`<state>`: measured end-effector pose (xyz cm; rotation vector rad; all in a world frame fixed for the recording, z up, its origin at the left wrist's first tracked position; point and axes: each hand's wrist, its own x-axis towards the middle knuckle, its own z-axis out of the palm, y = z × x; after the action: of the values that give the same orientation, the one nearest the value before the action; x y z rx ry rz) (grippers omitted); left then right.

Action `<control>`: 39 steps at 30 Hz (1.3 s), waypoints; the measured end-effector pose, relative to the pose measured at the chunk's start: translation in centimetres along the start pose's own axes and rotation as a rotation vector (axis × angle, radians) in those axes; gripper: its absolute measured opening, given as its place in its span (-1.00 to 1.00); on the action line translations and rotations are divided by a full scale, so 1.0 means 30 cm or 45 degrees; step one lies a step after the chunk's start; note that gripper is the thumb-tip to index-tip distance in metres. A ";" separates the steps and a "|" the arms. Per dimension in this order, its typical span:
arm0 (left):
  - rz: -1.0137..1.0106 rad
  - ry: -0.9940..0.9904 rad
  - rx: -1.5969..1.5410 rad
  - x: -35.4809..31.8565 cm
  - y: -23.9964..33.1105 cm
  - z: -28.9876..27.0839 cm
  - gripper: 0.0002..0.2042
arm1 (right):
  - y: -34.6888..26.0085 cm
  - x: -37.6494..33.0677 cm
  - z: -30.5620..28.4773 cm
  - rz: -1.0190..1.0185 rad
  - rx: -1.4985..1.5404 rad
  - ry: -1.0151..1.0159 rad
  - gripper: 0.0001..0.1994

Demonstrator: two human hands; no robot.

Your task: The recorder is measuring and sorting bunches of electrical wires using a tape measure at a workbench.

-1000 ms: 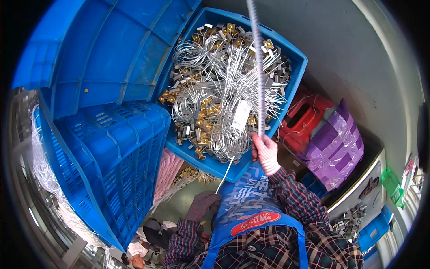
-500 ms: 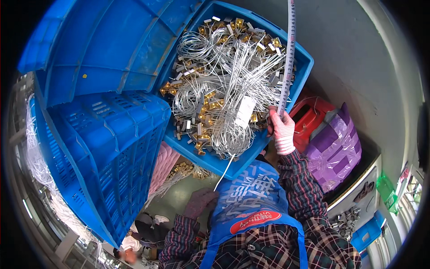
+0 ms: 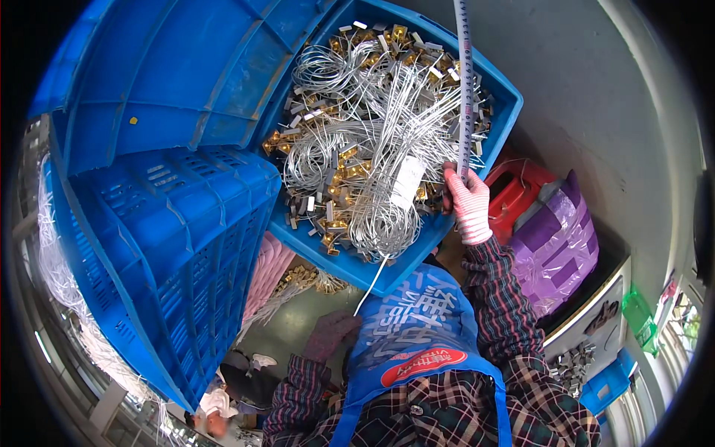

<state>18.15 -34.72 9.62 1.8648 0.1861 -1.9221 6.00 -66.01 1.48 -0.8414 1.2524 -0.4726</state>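
Note:
My right hand (image 3: 469, 205), in a pink-and-white striped glove, is closed on the lower end of a white tape measure (image 3: 465, 89). The tape rises across the right side of a blue bin (image 3: 508, 112). Silvery wires (image 3: 398, 112) fill the bin, coiled and bundled, with brass-coloured and grey metal end pieces among them. A white label (image 3: 407, 182) lies around one bundle. From that bundle a single white wire (image 3: 372, 283) runs over the bin's near rim to my left hand (image 3: 330, 337). That hand, darkly gloved and low in view, pinches the wire's end.
Large blue plastic crates (image 3: 171, 208) stand tilted at the left. To the right are a red plastic container (image 3: 514, 190) and a purple woven bundle (image 3: 555, 253), beside a grey wall (image 3: 581, 97). Pink stacked material (image 3: 267, 264) shows below the bin. Another person (image 3: 217, 406) is at lower left.
My right hand has risen slightly, and the tape's upper part has swung to the left. My left hand keeps its pinch on the wire, almost unmoved.

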 end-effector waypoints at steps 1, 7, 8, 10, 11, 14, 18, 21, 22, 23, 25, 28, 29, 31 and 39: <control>-0.001 -0.001 -0.001 0.001 -0.002 0.002 -0.75 | -0.007 0.003 0.002 0.001 -0.002 0.001 -0.75; -0.014 -0.001 -0.018 0.004 0.004 0.000 -0.76 | -0.036 0.024 0.016 0.030 -0.045 -0.056 -0.80; -0.024 -0.002 -0.018 0.006 0.002 -0.001 -0.76 | -0.035 0.030 0.015 0.029 -0.120 -0.048 -0.80; -0.035 -0.004 -0.019 0.008 0.003 0.000 -0.77 | -0.029 0.039 0.011 0.028 -0.196 -0.040 -0.81; -0.038 0.003 -0.036 0.007 0.003 0.002 -0.77 | -0.024 0.043 0.010 -0.029 -0.268 -0.028 -0.81; -0.029 0.005 -0.057 0.017 -0.020 -0.003 -0.77 | -0.019 0.052 0.016 -0.113 -0.402 -0.026 -0.79; -0.029 -0.002 -0.068 0.015 -0.011 0.001 -0.76 | -0.007 0.080 0.025 -0.233 -0.571 -0.031 -0.76; -0.030 0.004 -0.063 0.003 0.018 0.011 -0.76 | 0.000 0.092 0.025 -0.312 -0.663 -0.031 -0.80; -0.030 0.002 -0.060 0.006 0.014 0.009 -0.76 | -0.001 0.090 0.023 -0.312 -0.663 -0.028 -0.80; -0.034 -0.009 -0.057 0.011 0.005 0.005 -0.75 | -0.002 0.088 0.024 -0.263 -0.554 -0.041 -0.81; -0.037 -0.022 -0.050 0.012 0.003 0.004 -0.75 | -0.013 0.075 0.024 -0.216 -0.443 -0.050 -0.82; -0.011 -0.026 -0.023 0.005 0.009 0.011 -0.76 | -0.063 0.009 0.016 -0.075 -0.173 -0.103 -0.80; -0.006 -0.028 -0.028 0.003 0.007 0.013 -0.76 | -0.061 -0.010 0.008 -0.083 -0.171 -0.100 -0.80; 0.009 -0.033 -0.026 -0.002 0.015 0.022 -0.77 | -0.040 -0.050 -0.014 -0.301 0.119 -0.006 -0.79; 0.158 -0.136 0.042 -0.020 0.076 0.066 -0.77 | -0.085 -0.231 -0.190 0.036 0.179 -0.284 -0.74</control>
<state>17.27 -37.40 10.84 1.7458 0.0048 -1.9440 -1.04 -64.24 7.36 -0.7349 1.0125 -0.4264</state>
